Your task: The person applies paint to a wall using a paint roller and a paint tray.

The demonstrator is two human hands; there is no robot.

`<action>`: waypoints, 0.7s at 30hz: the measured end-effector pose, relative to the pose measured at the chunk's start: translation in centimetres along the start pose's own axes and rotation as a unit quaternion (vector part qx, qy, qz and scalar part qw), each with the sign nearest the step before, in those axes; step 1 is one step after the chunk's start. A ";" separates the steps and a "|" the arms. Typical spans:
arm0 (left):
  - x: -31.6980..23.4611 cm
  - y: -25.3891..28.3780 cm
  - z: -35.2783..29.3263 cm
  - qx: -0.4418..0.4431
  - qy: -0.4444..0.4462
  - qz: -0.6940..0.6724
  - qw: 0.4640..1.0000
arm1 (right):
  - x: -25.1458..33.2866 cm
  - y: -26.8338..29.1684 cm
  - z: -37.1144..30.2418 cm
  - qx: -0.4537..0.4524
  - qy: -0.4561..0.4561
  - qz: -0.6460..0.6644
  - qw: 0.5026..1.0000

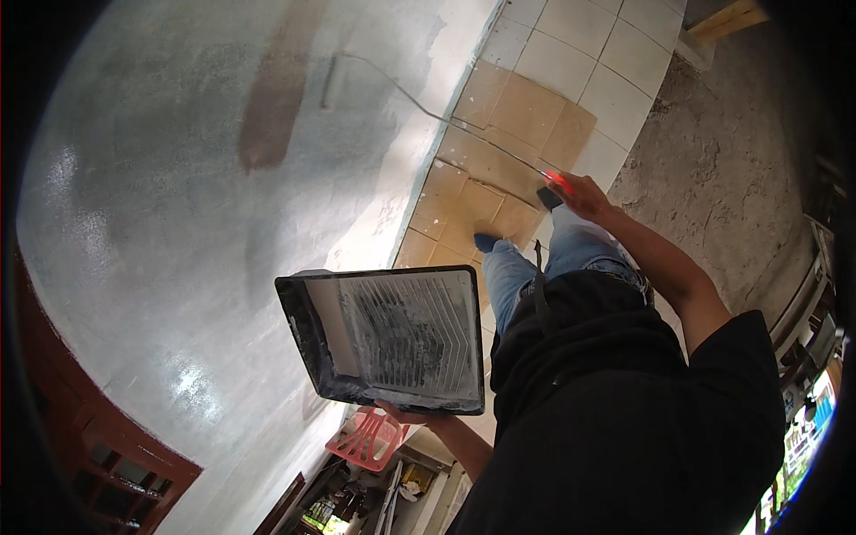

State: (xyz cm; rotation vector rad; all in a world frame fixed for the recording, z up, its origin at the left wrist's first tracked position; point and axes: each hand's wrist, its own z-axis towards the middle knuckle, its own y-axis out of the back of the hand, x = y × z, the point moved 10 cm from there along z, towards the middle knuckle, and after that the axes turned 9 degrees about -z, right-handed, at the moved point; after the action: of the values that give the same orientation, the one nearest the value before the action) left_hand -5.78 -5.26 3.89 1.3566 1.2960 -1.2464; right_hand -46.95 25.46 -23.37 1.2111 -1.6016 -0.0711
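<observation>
My left hand (408, 415) grips the near edge of a black paint tray (403, 334), its fingers partly hidden under the rim. The tray's ridged slope is smeared with pale paint, and light paint lies in its well at the left. In my right hand (584, 198) is the red handle of a long paint roller, the fingers wrapped round it. The thin metal rod reaches far out to the left and bends to a pale roller head (333, 82) at the grey wall (169, 232). Whether the roller head touches the wall, I cannot tell.
A brownish patch (275, 107) marks the wall. Flattened cardboard (526, 116) covers floor tiles (580, 27) by my feet; rough concrete (704, 169) lies right. A pink plastic chair (366, 441) stands beyond the tray. A red-brown window frame (169, 473) is at lower left.
</observation>
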 end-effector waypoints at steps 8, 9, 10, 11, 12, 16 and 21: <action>-0.2 -0.5 0.0 0.008 -0.004 0.027 1.000 | -1.5 -1.3 0.2 0.016 -0.050 -0.011 0.999; -0.2 -0.6 -0.1 -0.009 0.001 0.023 1.000 | -2.4 -1.7 0.4 0.014 -0.056 -0.020 0.998; -0.5 -0.8 -0.2 -0.009 0.000 0.023 1.000 | -2.4 -1.7 0.4 0.014 -0.060 -0.029 0.998; -0.6 -1.0 -0.3 -0.006 0.007 0.026 1.000 | -2.2 -1.7 0.5 0.014 -0.059 -0.028 0.998; -0.7 -1.3 -0.4 -0.003 0.014 0.028 1.000 | -2.4 -1.7 0.4 0.026 -0.075 -0.029 0.996; -1.0 -2.6 -0.9 0.016 0.029 -0.004 0.999 | -3.7 -1.8 0.7 0.037 -0.095 -0.062 0.993; -0.5 -1.4 -0.1 0.056 -0.008 0.037 0.998 | -3.7 -1.8 3.2 0.071 -0.129 -0.065 0.987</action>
State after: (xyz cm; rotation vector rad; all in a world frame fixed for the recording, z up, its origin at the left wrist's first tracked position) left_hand -7.10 -5.12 4.51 1.4583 1.1696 -1.2919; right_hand -48.51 25.62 -28.35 1.4647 -1.7714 -0.2079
